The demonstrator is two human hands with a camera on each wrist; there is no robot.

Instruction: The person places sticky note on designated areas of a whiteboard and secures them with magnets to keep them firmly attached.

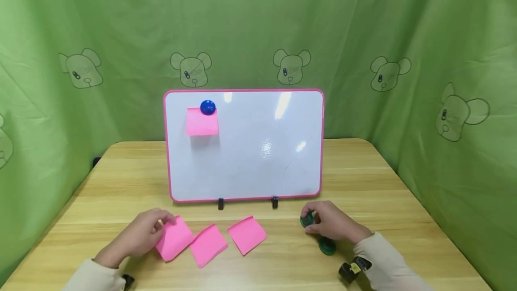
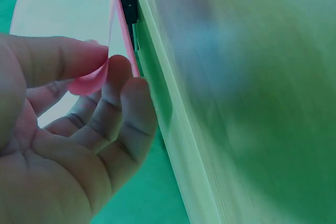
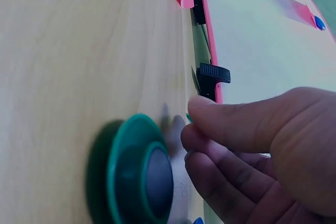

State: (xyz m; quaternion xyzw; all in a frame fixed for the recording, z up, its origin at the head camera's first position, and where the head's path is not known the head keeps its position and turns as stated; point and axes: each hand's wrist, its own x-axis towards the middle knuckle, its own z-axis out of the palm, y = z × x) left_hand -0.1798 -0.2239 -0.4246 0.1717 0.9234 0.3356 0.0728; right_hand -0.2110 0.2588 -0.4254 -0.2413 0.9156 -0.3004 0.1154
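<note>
My left hand [image 1: 141, 232] pinches a pink sticky note [image 1: 176, 239] by its upper edge; the left wrist view shows the note's curled edge [image 2: 90, 83] between thumb and forefinger. Two more pink notes, one in the middle [image 1: 208, 245] and one to its right [image 1: 247, 235], lie on the table. On the right, my right hand [image 1: 333, 221] holds a round green magnet [image 1: 306, 220] between thumb and fingers, which mostly hide it in the right wrist view. A second green magnet [image 1: 327, 246] lies below that hand, its dark disc [image 3: 159, 184] showing.
A pink-framed whiteboard [image 1: 250, 160] stands upright on black feet [image 1: 221, 204] behind the notes. On its upper left, a blue magnet [image 1: 208, 107] holds a pink note [image 1: 202, 122]. Green curtains [image 1: 250, 26] enclose the wooden table [image 1: 363, 178].
</note>
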